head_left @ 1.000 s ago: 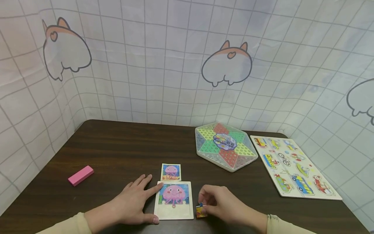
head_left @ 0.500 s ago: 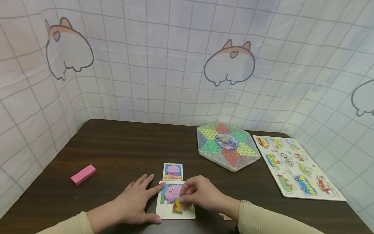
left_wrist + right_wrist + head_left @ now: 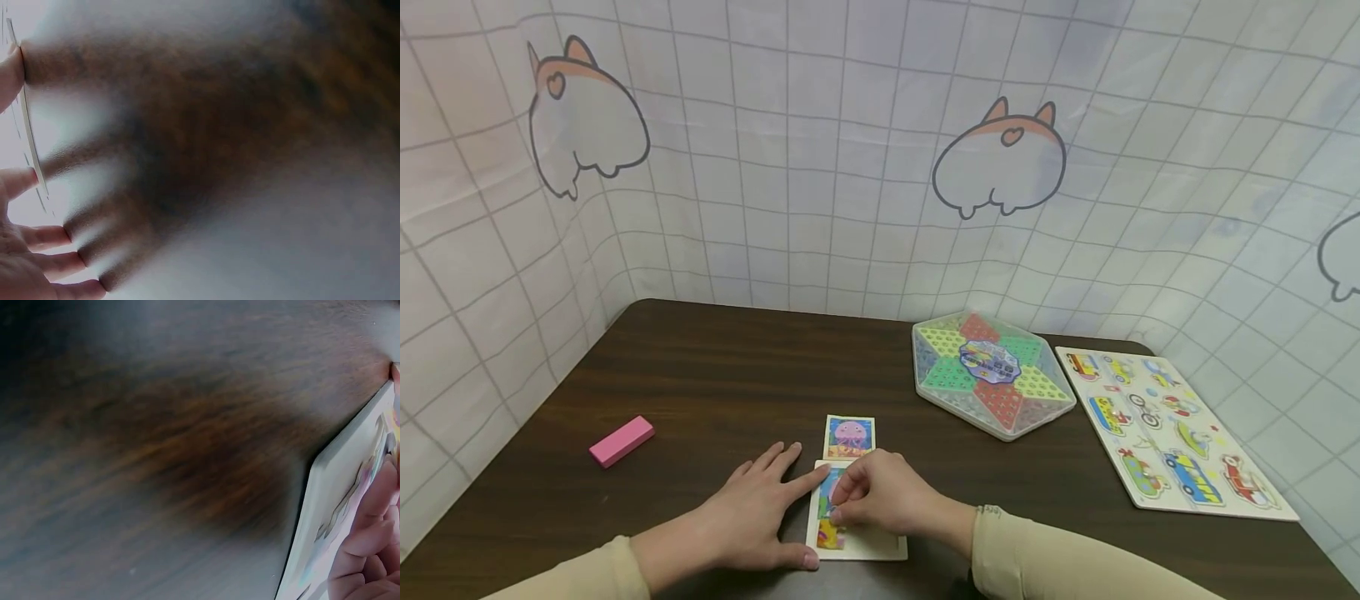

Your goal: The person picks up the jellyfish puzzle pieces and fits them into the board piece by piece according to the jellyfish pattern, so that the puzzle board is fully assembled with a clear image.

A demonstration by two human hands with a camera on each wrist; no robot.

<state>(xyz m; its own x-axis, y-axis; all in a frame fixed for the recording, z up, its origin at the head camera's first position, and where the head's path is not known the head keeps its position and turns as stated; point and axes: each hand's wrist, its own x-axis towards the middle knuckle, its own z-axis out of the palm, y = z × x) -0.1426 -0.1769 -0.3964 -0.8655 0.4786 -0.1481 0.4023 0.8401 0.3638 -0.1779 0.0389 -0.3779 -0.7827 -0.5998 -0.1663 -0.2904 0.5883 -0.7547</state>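
A small square jigsaw puzzle board (image 3: 880,547) lies near the table's front, its upper half filled with a pink jellyfish picture. My right hand (image 3: 887,497) reaches over it and pinches a yellow and orange puzzle piece (image 3: 830,536) at the board's lower left corner. Those fingers cover much of the jellyfish. My left hand (image 3: 747,518) lies spread, with forefinger and thumb on the board's left edge. In the left wrist view, the thumb and a finger touch the thin board edge (image 3: 30,131). A jellyfish picture card (image 3: 850,435) lies just beyond the board.
A pink block (image 3: 622,442) lies at the left of the dark wooden table (image 3: 737,367). At the back right are a hexagonal Chinese checkers box (image 3: 996,375) and a vehicle peg puzzle (image 3: 1172,433). A white grid cloth (image 3: 820,167) hangs behind the table.
My right hand has brought the yellow piece leftward from beside the board to its lower left corner. My left hand has stayed on the board's edge. The head view has shifted slightly.
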